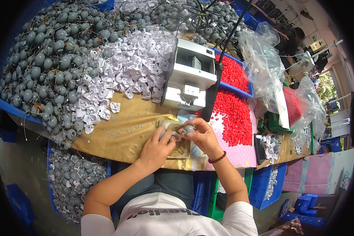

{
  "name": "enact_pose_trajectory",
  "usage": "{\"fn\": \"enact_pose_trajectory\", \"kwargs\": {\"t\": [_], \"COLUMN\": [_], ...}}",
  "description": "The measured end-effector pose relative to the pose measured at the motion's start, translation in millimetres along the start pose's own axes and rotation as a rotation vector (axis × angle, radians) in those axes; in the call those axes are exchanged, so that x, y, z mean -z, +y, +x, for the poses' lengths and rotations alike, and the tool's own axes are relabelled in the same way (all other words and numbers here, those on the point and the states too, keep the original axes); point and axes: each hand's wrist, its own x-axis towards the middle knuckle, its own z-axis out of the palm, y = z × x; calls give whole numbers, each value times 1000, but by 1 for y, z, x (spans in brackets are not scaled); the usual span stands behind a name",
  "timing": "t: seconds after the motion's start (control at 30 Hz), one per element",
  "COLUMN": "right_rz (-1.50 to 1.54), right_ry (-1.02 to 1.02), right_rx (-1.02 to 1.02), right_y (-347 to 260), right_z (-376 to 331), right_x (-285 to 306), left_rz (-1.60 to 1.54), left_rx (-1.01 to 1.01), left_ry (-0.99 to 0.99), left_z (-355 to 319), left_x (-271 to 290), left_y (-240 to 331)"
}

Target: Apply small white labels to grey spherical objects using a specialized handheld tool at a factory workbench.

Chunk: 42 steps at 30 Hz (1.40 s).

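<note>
My right hand (203,137) pinches a small grey ball-shaped part (189,129) between thumb and fingers, with a red bead bracelet (217,157) on that wrist. Close beside it, my left hand (156,149) has its fingers curled in over a square board (186,154) taped to the table edge. A small pale piece shows at the left fingertips, too small and covered to name. Just beyond the hands stands a white and grey bench machine (190,74).
Grey ball parts (39,70) with wires pile up at the left, white plastic pieces (129,59) beside them. Red small parts (234,122) lie loose at the right, with more in a blue tray (240,93). A bin of grey parts (76,177) stands below left. Clear plastic bags (263,59) hang far right.
</note>
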Motion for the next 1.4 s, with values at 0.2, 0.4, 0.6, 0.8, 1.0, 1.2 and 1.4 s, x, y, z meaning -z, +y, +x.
{"fn": "enact_pose_trajectory", "kwargs": {"t": [0.2, 0.4, 0.6, 0.8, 1.0, 1.2, 1.4], "right_rz": [-538, -1263, -1334, -1315, -1306, -751, -424], "right_ry": [-44, -75, -9, 132, 705, 618, 198], "right_rx": [-207, 128, 99, 317, 634, 740, 905], "right_y": [-23, -20, -14, -18, -42, -54, -109], "right_z": [9, 17, 20, 14, 62, 64, 57], "right_x": [-13, -22, -21, -21, 43, 33, -61], "left_rz": [-24, -81, -132, -89, -72, -96, -153], "left_rx": [-1, -2, 89, 150, 161, 146, 184], "left_ry": [-7, 14, 40, 52, 3, 46, 11], "left_z": [-2, -1, 16, 34, 36, 36, 34], "left_x": [-6, -7, 3, -4, -6, -7, -2], "left_y": [-6, -10, -9, -1, 0, -1, 0]}}
